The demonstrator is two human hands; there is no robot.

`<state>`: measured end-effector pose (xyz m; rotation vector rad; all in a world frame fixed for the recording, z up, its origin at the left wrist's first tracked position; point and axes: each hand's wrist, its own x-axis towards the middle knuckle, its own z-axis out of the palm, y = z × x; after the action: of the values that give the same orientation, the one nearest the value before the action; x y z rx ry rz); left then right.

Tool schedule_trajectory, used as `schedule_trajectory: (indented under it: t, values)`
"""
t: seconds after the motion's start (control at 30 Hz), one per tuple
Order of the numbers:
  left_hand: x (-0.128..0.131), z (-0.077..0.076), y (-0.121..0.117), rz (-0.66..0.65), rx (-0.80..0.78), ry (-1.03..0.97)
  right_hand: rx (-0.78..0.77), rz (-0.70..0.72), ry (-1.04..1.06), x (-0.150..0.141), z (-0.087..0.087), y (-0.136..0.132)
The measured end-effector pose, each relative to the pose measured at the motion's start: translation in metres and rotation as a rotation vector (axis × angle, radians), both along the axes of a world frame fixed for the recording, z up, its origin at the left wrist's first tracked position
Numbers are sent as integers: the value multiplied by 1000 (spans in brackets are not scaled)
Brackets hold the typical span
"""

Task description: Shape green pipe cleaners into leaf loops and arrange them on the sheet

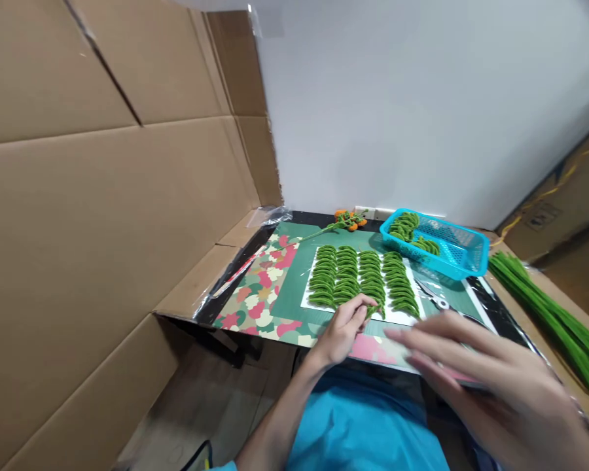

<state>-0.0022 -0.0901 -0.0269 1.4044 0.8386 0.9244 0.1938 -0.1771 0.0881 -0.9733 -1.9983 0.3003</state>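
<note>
My left hand is closed at the front edge of the white sheet, pinching a small green fuzzy chenille-stem piece. On that sheet lie several columns of curved green chenille pieces, and the held piece is by the lower end of the third column. Large and blurred in the near right, my right hand is raised above the table's front edge. Its fingers stretch out to the left, with nothing visible between them.
A blue plastic basket holding more curved green pieces stands at the back right. White-handled scissors lie beside the sheet. Long green chenille stems are bundled at far right. An orange flower sprig lies behind; a cardboard wall borders the left.
</note>
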Motion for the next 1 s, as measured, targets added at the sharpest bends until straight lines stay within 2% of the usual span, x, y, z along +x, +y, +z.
schedule_trajectory:
  t: [0.1, 0.17, 0.27, 0.33, 0.5, 0.67, 0.8, 0.9, 1.0]
  values:
    - [-1, -1, 5, -49, -33, -44, -76, -115, -80, -2, -36, 37]
    - [-1, 1, 7, -68, -50, -64, -127, -156, -96, -5, -66, 51]
    - [-2, 7, 7, -83, -78, -48, -156, -169, 29, -9, -101, 55]
    - [-2, 10, 7, -77, -56, -12, -158, -177, 124, -8, -114, 51]
    - [1, 13, 7, -84, 55, 118, -204, -234, 205, 3, -121, 48]
    - [3, 8, 7, -24, 133, 273, -325, -257, 284, 9, -120, 50]
    - [2, 8, 7, -27, 207, 300, -449, -212, 516, 4, -118, 49]
    - [1, 12, 7, -77, 258, 332, -502, -165, 739, -6, -117, 51]
    - [-1, 15, 7, -162, 210, 304, -497, -177, 904, -19, -116, 56]
